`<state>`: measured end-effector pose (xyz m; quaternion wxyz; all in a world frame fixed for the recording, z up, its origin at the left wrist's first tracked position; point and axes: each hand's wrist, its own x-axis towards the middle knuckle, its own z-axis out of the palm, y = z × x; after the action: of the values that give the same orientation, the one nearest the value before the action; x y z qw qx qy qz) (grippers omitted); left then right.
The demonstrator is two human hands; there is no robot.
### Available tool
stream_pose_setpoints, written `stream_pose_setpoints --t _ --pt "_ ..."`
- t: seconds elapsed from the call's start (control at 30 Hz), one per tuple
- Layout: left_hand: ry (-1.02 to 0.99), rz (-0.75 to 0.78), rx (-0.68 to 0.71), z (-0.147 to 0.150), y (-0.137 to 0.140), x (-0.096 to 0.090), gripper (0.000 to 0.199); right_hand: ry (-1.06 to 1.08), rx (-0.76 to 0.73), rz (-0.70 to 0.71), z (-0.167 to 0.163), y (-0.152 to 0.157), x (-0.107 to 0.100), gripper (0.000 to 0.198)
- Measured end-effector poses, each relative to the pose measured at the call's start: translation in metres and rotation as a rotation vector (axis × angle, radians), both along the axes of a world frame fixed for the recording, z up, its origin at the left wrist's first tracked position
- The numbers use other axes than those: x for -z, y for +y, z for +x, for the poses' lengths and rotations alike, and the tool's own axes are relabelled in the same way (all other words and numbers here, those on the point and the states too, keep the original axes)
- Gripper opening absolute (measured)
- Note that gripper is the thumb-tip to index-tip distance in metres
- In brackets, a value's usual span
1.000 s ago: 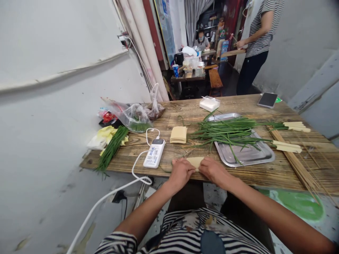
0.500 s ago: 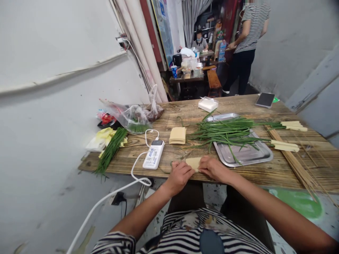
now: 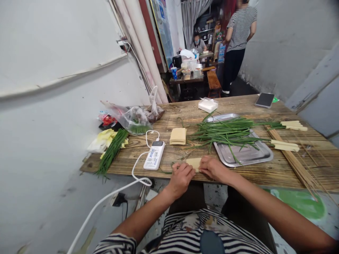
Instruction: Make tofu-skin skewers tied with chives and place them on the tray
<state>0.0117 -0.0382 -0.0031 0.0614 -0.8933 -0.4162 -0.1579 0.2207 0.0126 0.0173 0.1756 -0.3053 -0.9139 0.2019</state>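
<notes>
Near the table's front edge lies a pale yellow tofu sheet. My left hand has its fingers closed on the sheet's left part, with a few green chive ends poking out beside them. At the sheet's right side, my right hand pinches the near edge. What lies under the fingers is hidden. A stack of square tofu sheets sits just beyond. To the right, long green chives lie across a metal tray. Finished-looking tofu rolls with chives inside rest at the tray's right.
A white power bank with a cable lies left of my hands. Farther left are a chive bunch and plastic bags. Wooden skewers lie at right. A white box and a phone are at the back. A person stands beyond.
My hands stay almost in place on the tofu sheet. The standing person in the background has moved left and farther away.
</notes>
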Motion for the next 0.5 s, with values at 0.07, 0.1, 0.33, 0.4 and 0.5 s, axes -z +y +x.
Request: stream_pose_setpoints --t 0.07,0.1,0.33,0.4,0.5 --pt "0.005 -0.007 -0.006 0.001 -0.001 0.0 0.018 0.008 -0.017 -0.01 0.001 0.001 0.001 0.019" --pt "0.015 -0.015 0.0 0.001 0.0 -0.001 0.018 0.01 -0.024 -0.013 0.001 0.002 0.001 0.019" --pt "0.037 -0.062 0.027 0.003 0.007 -0.005 0.017 -0.054 0.027 0.031 0.001 -0.002 -0.001 0.016" --pt "0.032 -0.086 0.016 0.003 0.008 -0.007 0.017 -0.077 0.049 0.061 0.0 -0.005 -0.001 0.016" --pt "0.023 -0.112 0.009 0.004 0.009 -0.01 0.016 -0.123 0.055 0.132 -0.001 -0.008 0.0 0.02"
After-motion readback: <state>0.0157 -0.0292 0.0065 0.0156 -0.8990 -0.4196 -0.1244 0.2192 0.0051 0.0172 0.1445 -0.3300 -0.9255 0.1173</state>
